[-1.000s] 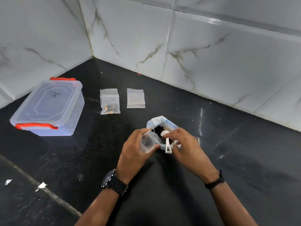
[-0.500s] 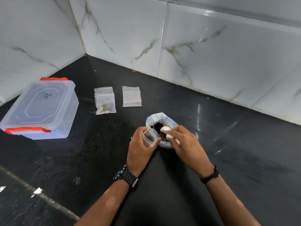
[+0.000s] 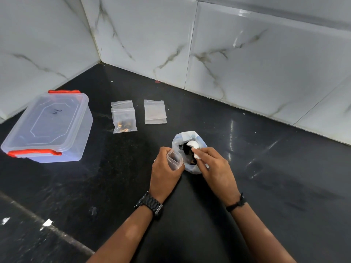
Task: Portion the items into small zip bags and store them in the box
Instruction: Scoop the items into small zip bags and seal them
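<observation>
My left hand (image 3: 164, 168) grips a small clear zip bag (image 3: 174, 160), its mouth held open and facing up. Just to its right sits a larger crumpled plastic bag (image 3: 187, 136) with dark and white small items inside. My right hand (image 3: 212, 166) pinches a white item (image 3: 196, 155) at that bag's mouth. A filled zip bag (image 3: 124, 120) with brownish pieces lies on the black counter, overlapping another zip bag behind it. A stack of flat zip bags (image 3: 154, 112) lies to its right. The clear box (image 3: 49, 126) with red clips stands closed at the left.
White marble-look tiled walls (image 3: 247, 54) meet in a corner behind the counter. The black counter (image 3: 284, 177) stretches to the right. A pale streak and white flecks (image 3: 47, 223) mark the near left surface.
The view has shifted slightly. My right hand has moved from beside the small zip bag back to the mouth of the larger bag, and the long white piece it held is out of sight.
</observation>
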